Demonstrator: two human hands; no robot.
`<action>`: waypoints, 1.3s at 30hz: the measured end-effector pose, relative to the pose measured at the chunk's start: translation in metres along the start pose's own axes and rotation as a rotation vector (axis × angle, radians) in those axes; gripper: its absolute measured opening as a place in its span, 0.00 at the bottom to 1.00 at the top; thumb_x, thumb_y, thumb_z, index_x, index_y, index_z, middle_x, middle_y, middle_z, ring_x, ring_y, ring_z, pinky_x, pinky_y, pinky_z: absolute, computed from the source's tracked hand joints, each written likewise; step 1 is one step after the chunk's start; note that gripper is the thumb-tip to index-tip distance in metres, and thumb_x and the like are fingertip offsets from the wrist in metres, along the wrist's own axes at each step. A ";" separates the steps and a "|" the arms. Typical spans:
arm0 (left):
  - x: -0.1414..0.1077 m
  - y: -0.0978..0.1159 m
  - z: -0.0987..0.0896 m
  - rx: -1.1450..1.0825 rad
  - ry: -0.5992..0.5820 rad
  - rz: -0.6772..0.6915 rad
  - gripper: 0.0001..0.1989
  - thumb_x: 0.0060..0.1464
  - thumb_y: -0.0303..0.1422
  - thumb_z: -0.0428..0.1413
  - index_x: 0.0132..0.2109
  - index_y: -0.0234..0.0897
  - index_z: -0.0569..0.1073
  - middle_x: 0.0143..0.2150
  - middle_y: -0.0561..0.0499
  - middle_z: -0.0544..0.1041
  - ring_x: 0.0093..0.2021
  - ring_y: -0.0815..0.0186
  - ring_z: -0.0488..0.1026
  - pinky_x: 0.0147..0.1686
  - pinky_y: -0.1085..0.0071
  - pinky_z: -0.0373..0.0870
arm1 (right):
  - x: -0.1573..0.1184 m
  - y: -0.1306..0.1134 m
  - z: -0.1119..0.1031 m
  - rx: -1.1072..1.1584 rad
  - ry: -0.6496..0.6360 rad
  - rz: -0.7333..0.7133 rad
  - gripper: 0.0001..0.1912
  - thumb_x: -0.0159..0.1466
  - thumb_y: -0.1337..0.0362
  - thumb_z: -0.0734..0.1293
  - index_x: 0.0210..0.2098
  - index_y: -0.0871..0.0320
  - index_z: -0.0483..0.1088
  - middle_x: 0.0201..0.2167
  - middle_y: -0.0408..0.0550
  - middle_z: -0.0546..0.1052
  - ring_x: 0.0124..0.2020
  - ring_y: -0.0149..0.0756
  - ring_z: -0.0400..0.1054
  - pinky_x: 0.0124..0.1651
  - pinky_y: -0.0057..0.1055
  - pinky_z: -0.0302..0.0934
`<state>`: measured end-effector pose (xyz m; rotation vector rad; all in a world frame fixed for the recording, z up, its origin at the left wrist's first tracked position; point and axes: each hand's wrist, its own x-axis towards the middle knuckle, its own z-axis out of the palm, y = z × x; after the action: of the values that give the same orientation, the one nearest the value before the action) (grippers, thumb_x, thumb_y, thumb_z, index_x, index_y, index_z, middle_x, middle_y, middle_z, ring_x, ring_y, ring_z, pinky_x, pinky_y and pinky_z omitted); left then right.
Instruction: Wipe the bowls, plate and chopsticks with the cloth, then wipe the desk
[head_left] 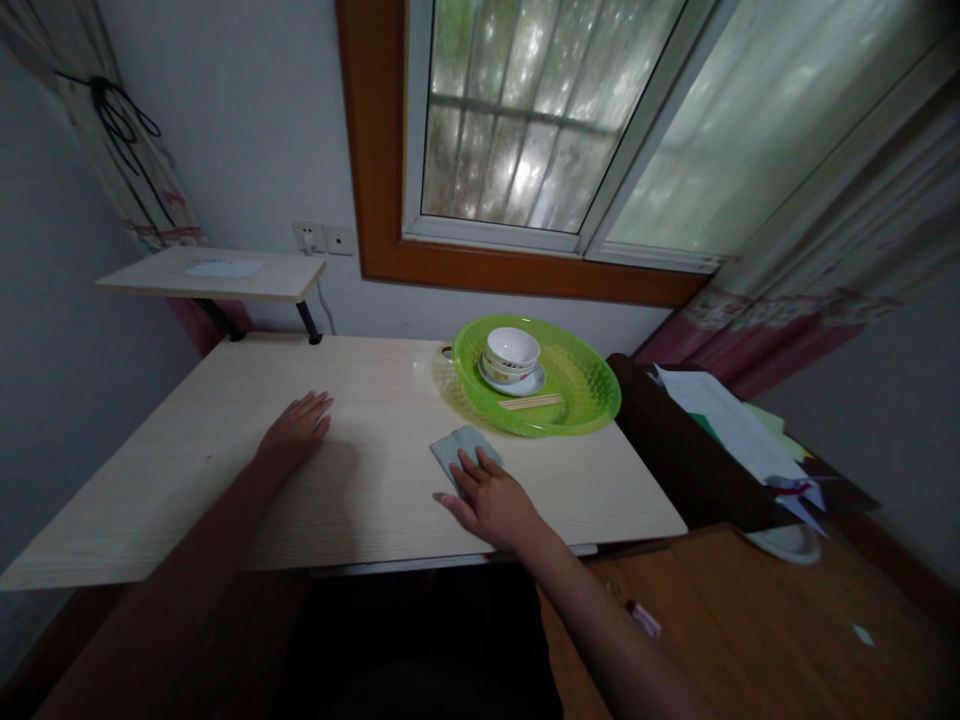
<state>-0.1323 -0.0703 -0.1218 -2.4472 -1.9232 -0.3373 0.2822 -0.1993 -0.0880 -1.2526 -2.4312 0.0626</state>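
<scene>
My right hand (491,505) lies with fingers spread on a folded grey-blue cloth (459,447), pressing it flat to the pale wooden table (390,400) near the front edge. To the left, my left hand (296,435) rests on the bare tabletop, fingers stretched out and holding nothing. Beyond the cloth sits a green plastic basket (589,385). Inside it, white bowls (514,347) are stacked on a small plate (531,384). Several chopsticks (531,402) lie in front of them in the basket.
A raised shelf (262,275) with a white paper stands at the table's back left. Behind the table is a window with a wooden frame (450,262). On the right, a dark brown piece of furniture (660,440) holds papers (731,420). Curtains hang on both sides.
</scene>
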 end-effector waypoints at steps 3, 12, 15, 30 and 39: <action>0.000 0.000 0.000 0.012 -0.008 0.003 0.31 0.67 0.40 0.38 0.69 0.31 0.66 0.72 0.43 0.62 0.73 0.55 0.55 0.71 0.53 0.52 | 0.020 -0.020 0.007 -0.030 -0.108 -0.090 0.31 0.71 0.45 0.61 0.64 0.59 0.70 0.65 0.58 0.69 0.70 0.57 0.57 0.70 0.52 0.55; 0.000 -0.002 0.004 0.023 -0.008 0.002 0.31 0.68 0.40 0.38 0.69 0.31 0.65 0.73 0.44 0.61 0.74 0.55 0.55 0.72 0.55 0.51 | 0.107 0.003 0.045 0.046 -0.064 -0.149 0.26 0.74 0.52 0.60 0.63 0.60 0.71 0.66 0.59 0.69 0.70 0.49 0.58 0.73 0.48 0.49; 0.000 -0.006 0.005 0.026 0.009 0.027 0.30 0.68 0.40 0.38 0.69 0.31 0.65 0.72 0.44 0.62 0.73 0.55 0.55 0.71 0.55 0.52 | 0.107 0.022 0.045 0.197 -0.054 -0.151 0.26 0.73 0.51 0.62 0.63 0.59 0.70 0.67 0.58 0.67 0.72 0.51 0.53 0.72 0.52 0.51; 0.011 0.168 0.003 -0.143 -0.017 0.546 0.27 0.70 0.45 0.43 0.68 0.38 0.66 0.71 0.44 0.64 0.73 0.55 0.56 0.72 0.48 0.48 | 0.068 0.058 0.031 1.045 0.351 0.290 0.20 0.71 0.50 0.63 0.51 0.55 0.78 0.44 0.53 0.83 0.44 0.42 0.76 0.50 0.42 0.70; 0.037 0.141 0.008 -0.084 -0.089 0.266 0.29 0.70 0.45 0.41 0.71 0.37 0.63 0.73 0.43 0.60 0.73 0.55 0.55 0.71 0.52 0.51 | 0.066 0.061 0.027 1.033 0.388 0.332 0.22 0.71 0.48 0.62 0.49 0.58 0.78 0.38 0.52 0.82 0.34 0.36 0.72 0.40 0.34 0.67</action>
<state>0.0125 -0.0679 -0.1057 -2.7723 -1.6126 -0.3130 0.2855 -0.1068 -0.1048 -0.9925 -1.4513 0.9330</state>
